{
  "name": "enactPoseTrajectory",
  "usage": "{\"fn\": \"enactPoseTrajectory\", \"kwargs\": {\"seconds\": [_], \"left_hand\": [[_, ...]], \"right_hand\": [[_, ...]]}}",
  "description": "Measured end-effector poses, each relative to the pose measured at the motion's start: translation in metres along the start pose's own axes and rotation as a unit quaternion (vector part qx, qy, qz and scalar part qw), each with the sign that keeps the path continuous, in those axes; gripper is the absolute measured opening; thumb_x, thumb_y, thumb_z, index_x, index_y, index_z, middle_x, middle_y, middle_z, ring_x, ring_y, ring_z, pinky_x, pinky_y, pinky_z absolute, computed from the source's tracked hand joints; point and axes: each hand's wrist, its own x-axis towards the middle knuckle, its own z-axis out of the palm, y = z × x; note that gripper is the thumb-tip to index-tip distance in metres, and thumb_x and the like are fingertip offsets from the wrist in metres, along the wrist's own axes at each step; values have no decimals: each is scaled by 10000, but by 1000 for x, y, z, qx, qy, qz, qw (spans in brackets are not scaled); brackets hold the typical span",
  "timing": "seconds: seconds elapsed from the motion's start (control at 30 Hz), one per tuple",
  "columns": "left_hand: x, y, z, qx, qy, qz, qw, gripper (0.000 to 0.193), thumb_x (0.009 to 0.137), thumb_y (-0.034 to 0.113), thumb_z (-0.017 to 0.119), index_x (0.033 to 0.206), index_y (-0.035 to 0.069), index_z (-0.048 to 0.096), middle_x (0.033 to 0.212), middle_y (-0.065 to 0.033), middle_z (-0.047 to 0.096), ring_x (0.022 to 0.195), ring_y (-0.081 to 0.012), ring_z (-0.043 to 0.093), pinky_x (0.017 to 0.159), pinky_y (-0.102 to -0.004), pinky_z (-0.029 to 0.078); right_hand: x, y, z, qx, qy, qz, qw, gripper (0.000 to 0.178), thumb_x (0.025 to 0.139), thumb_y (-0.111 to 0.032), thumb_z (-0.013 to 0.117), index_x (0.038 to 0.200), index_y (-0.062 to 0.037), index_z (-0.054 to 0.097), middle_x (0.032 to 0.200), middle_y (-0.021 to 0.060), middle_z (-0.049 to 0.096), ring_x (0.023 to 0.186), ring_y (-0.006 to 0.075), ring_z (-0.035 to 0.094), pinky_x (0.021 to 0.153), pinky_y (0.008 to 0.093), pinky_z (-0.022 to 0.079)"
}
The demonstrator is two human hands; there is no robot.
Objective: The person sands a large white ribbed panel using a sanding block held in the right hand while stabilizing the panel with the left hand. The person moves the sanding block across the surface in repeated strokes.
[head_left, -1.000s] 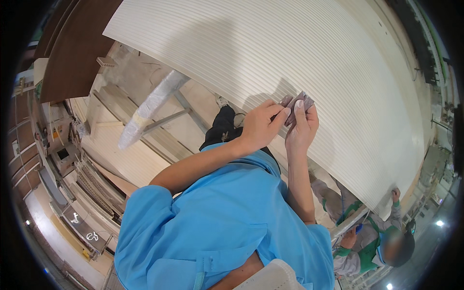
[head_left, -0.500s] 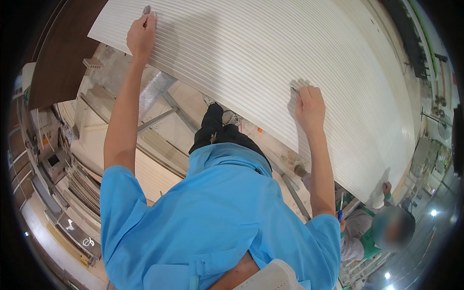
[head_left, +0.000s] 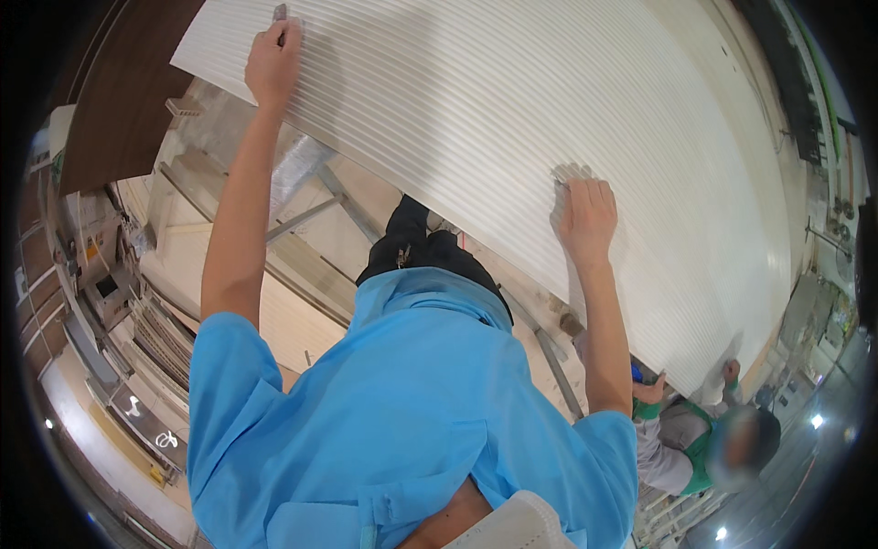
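Note:
A large white panel with fine parallel ribs stretches in front of me. My left hand is closed over its far left part, a small greyish piece showing past the fingers; I cannot make out what it is. Farther right, my right hand rests on the ribs with its fingers bent and drawn together. A pale, crumpled-looking bit shows at those fingertips, its kind unclear.
A co-worker in grey and green stands at the panel's right end, both hands near it. Dark brown boards stand at the left. Metal frame bars and pale boards lie below the panel.
The view has shifted slightly, and my right hand appears a little lower. My left hand keeps its grip. The co-worker's nearer hand has come to the panel's edge.

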Motion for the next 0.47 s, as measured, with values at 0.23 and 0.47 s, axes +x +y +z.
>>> {"fn": "enactPoseTrajectory", "kwargs": {"seconds": [0.23,0.47], "left_hand": [[-5,6,11,7,-4,-46,999,435,1019,517,549,1229,188,742,1124,-107,731,1064,-344,682,932,-440,508],[7,-7,-1,19,7,-24,1000,482,1000,568,559,1246,198,746,1240,-124,730,1137,-343,683,973,-442,506]], "right_hand": [[73,-41,52,36,5,-48,998,175,739,-4,636,904,-62,629,856,129,637,840,339,611,747,460,485],[236,-172,151,155,13,-108,982,247,824,-78,603,1040,-72,722,1022,161,731,1020,347,664,929,473,505]]}}
